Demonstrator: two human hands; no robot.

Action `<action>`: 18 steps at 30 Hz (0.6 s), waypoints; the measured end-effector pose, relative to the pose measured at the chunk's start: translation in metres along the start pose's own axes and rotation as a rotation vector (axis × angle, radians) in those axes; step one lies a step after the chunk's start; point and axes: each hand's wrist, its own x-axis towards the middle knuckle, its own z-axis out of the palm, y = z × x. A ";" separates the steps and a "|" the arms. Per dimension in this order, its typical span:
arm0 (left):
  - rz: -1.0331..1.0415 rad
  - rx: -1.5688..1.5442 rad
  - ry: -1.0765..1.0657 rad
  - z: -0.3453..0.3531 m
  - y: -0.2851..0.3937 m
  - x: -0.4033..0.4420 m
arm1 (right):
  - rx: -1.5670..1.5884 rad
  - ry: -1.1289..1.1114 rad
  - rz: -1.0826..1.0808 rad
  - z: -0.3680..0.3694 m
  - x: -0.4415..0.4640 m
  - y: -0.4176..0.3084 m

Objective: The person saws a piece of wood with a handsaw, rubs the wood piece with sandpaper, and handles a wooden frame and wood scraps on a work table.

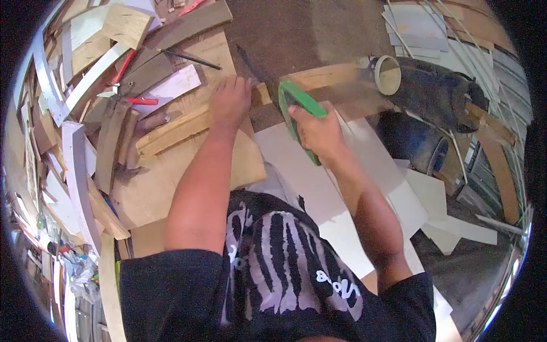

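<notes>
My left hand [231, 101] presses down on a narrow length of wood [176, 130], its fingers curled over the far part. The wood lies across a plywood board [165, 188], and its end sticks out to the right of my fingers. In my right hand [319, 131] is a green-handled hand saw [303, 98], just right of that end, with my fingers wrapped round the grip. Its blade is hard to make out against the brown surface. Pale flat sheets [302, 165] lie beneath my right forearm.
Wood offcuts [111, 142] pile up on the left, with red-handled pliers [139, 101] and a dark thin rod [191, 58] among them. A dusty dark cylinder [427, 82] and a blue-black container [413, 142] stand right. White panel scraps [456, 228] lie lower right.
</notes>
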 end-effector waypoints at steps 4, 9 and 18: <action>-0.006 -0.023 -0.032 0.001 0.003 0.004 | 0.078 -0.055 -0.156 -0.002 -0.028 0.007; 0.018 -0.007 0.006 0.013 0.000 0.001 | 0.056 -0.070 0.141 -0.086 -0.157 0.005; -0.063 -0.025 -0.203 -0.011 0.004 0.010 | -0.010 -0.118 0.053 0.022 0.043 -0.045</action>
